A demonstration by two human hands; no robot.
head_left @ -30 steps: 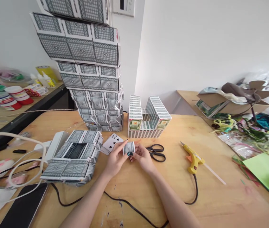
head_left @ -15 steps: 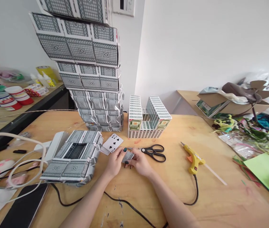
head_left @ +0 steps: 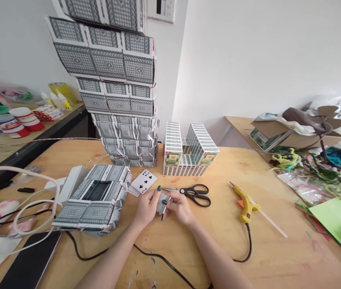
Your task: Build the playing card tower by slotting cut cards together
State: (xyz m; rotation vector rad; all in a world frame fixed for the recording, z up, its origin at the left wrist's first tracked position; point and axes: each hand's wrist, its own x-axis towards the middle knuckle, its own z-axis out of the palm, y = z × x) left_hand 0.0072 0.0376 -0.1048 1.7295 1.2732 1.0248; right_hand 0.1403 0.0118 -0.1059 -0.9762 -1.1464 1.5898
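Both my hands meet over the middle of the table around one playing card (head_left: 162,204), its grey patterned back facing up. My left hand (head_left: 147,206) pinches the card's left side, thumb on top. On its right side, my right hand (head_left: 180,206) grips it, the thumb pressing on the back. Just beyond my left hand lie loose playing cards (head_left: 143,181), the top one a three of clubs. Black-handled scissors (head_left: 195,194) rest behind my right hand, their blade tips partly hidden by it. A flat structure covered in cards (head_left: 96,202) lies to the left.
A tall stack of card-covered blocks (head_left: 122,100) rises at the back left. Beside it stands a U-shaped build of card boxes (head_left: 188,152). A yellow glue gun (head_left: 246,204) lies right, its cord crossing the front. A phone (head_left: 30,259) and white cables lie left.
My hands have turned the card slightly, and the right thumb has moved up onto its back. The whole view has shifted a little; the other things stay in place.
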